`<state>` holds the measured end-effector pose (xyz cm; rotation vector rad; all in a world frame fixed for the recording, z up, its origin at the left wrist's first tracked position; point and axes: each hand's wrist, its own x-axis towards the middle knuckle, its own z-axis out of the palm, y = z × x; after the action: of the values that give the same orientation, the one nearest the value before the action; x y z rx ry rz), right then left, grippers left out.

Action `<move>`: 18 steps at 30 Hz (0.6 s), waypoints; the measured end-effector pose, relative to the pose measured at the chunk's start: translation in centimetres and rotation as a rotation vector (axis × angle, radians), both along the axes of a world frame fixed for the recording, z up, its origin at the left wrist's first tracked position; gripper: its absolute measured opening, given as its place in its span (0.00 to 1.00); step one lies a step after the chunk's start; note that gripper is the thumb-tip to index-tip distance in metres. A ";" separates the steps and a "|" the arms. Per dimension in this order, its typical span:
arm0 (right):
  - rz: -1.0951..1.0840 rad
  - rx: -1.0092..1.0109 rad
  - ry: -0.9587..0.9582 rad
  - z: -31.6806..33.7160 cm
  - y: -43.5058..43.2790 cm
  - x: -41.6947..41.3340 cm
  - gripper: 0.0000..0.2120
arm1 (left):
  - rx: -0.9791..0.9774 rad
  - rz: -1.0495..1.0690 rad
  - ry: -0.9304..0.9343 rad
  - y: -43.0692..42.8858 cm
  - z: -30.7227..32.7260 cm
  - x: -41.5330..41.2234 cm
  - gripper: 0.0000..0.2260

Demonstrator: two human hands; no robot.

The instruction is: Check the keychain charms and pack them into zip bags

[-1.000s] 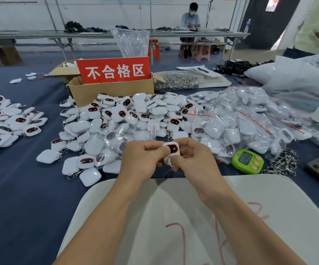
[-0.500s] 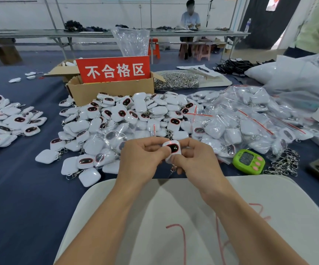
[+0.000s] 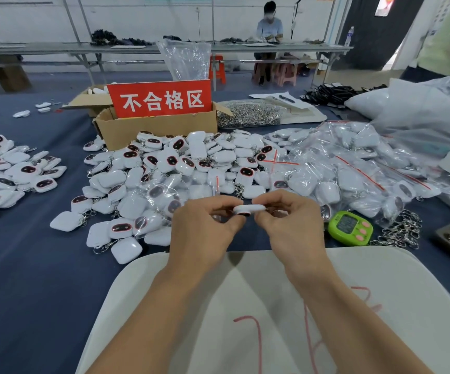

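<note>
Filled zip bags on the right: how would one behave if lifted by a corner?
Likely floppy: the filled zip bags are thin wrinkled film slumped over loose charms. Contents would probably slide to the low end. Glossy film may be slippery.

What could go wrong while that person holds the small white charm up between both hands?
1. The small white square keychain charm is only pinched at its ends by the left hand and right hand; it might slip and fall into the loose pile of white charms, mixing with unchecked ones.
2. It is held nearly edge-on, dark face mostly out of view, so a flaw there could be missed.
</note>
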<state>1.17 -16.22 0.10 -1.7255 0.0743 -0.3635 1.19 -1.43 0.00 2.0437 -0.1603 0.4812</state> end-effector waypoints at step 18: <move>0.189 -0.221 -0.021 0.5 0.8 -0.7 0.13 | -0.613 -0.137 0.317 1.0 0.6 1.2 0.05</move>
<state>0.45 -15.45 0.65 -1.9283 -0.1493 -0.2569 2.44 -0.44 0.64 1.4678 0.0392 0.0920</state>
